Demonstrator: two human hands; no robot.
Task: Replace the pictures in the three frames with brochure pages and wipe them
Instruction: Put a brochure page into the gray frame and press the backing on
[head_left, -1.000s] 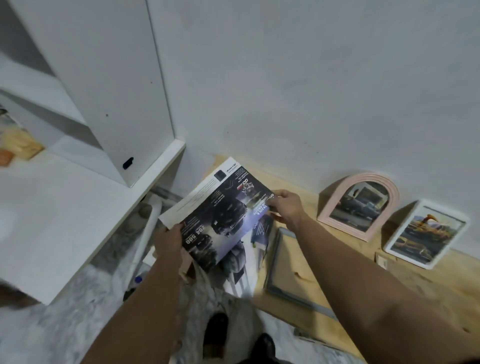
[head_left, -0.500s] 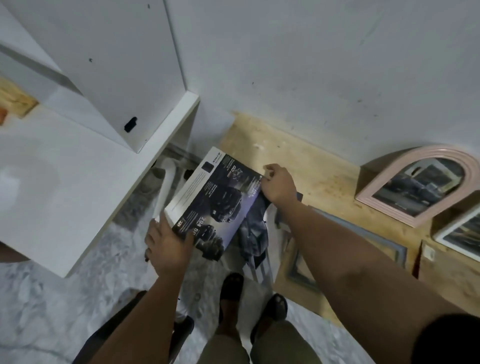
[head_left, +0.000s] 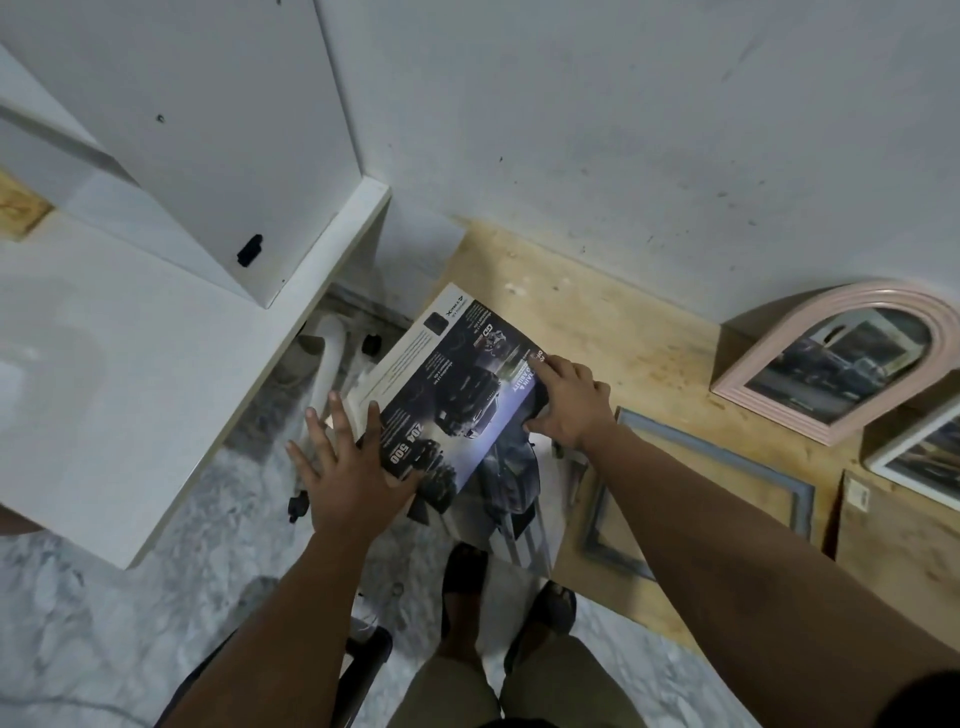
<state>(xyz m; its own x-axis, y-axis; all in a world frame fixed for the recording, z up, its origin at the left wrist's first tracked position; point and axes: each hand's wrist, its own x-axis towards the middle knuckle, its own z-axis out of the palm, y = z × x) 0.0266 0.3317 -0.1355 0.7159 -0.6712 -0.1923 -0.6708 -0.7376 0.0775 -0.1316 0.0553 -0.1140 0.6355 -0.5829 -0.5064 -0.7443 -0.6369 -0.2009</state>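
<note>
Brochure (head_left: 457, 400), thin, glossy and limp, held over the wooden surface's (head_left: 649, 343) left edge: left hand (head_left: 353, 467) splayed open at its near corner, right hand (head_left: 571, 405) pinching a page edge, best gripped there.

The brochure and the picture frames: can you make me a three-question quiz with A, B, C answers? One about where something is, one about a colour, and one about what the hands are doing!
1. Where is the grey frame?
A. Flat on the wooden board
B. On the white desk
C. Hanging on the wall

2. What colour is the arched frame?
A. Green
B. Pink
C. Black

3. What are the hands doing?
A. Resting empty
B. Wiping a frame
C. Handling the brochure

Answers: 1 A, it lies flat on the board. 2 B, its rim is pale pink. 3 C, the right hand has a grip on a page edge, while the left hand steadies the brochure with fingers spread.
</note>
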